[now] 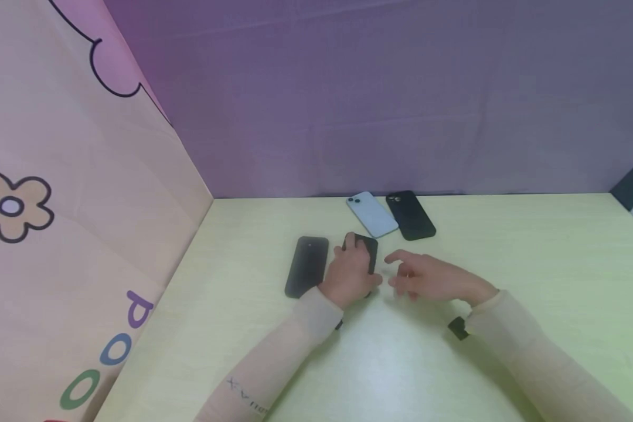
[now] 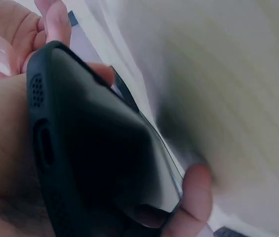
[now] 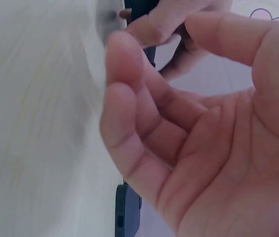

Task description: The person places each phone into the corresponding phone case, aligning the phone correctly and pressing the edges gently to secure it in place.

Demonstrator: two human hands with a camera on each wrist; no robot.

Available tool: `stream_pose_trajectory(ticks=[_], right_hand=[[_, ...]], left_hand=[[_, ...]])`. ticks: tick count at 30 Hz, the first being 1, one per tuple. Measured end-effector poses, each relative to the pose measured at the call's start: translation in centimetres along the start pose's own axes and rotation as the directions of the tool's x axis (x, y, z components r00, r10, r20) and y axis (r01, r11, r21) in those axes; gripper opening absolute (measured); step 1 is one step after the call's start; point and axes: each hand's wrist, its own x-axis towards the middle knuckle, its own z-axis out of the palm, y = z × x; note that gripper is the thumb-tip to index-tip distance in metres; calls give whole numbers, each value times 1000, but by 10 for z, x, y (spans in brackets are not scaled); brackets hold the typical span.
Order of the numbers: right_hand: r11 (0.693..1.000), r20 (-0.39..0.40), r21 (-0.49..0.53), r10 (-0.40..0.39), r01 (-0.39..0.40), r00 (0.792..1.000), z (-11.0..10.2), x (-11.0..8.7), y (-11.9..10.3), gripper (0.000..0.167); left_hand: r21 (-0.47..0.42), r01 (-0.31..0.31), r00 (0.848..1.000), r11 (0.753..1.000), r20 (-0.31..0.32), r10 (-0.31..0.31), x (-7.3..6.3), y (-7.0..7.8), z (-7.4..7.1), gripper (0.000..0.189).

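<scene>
My left hand (image 1: 350, 272) grips a black-cased phone (image 1: 368, 243), fingers over its top edge and thumb toward its right side. In the left wrist view this phone (image 2: 104, 138) shows its glossy dark screen, bottom port and speaker holes, with fingertips at its far side. My right hand (image 1: 424, 276) hovers just right of it, holding nothing, fingers loosely bent. The right wrist view shows the palm and curled fingers of that hand (image 3: 193, 128), with the left hand behind. A second dark phone (image 1: 308, 264) lies flat to the left, close to the left wrist.
At the back of the pale wooden table (image 1: 533, 252) lie a light blue phone (image 1: 371, 214) and a black phone or case (image 1: 411, 215), side by side, camera ends away. A purple cloth wall (image 1: 401, 105) rises behind, and a patterned cloth (image 1: 74, 176) stands on the left.
</scene>
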Motion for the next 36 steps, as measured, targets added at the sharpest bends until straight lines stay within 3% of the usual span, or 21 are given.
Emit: stream_pose_trajectory(ticks=[6,12,20,26,36], right_hand=[[996,-158,-83,11,-25,987,-4,3,8,45],[994,-220,-97,25,-47,975,-8,3,13,42],[997,-224,-71,19,-36,974,-9,2,12,40],[996,-212,-78,16,-33,977,-6,6,17,40],[995,-207,-88,35,-54,978,-8,5,17,40]], left_hand=[[78,28,1000,997,-2,-28,0,-2,-1,74],[142,62,998,988,22,-66,1,-2,-1,75],[233,81,992,969,75,-101,0,-1,2,82],[320,62,987,945,119,-105,0,1,2,75],[366,40,989,930,121,-90,1,0,5,66]])
